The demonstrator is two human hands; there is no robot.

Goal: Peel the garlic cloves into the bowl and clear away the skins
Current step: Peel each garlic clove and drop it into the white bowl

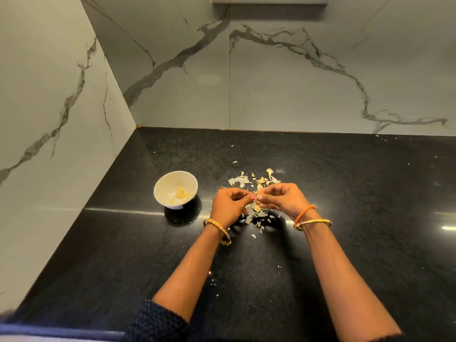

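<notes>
Right now, from the head camera, both my hands meet over the black counter (345,193). My left hand (228,202) and my right hand (281,197) each have fingers curled in, and between the fingertips they pinch one small garlic clove (256,196), held just above the counter; most of it is hidden by my fingers, so I cannot tell how much skin is left on it.

I judge the clove small, light and firm, but slick once bare, so it wants a fingertip pinch at its ends, with a nail working the skin from the tip. Squeezing hard would likely bruise it or shoot it out.

The loose skins (251,180) lie scattered beyond my hands and more of them directly under my hands and toward my wrists. They look papery and nearly weightless; a quick sweep may scatter them, so gathering them with a cupped palm seems wiser than picking singly.

The white bowl (162,183) stands to the left of my left hand, near but not touching it, with a few peeled cloves (181,193) in its bottom. It sits on a narrow foot and may tip if knocked at the rim.
</notes>
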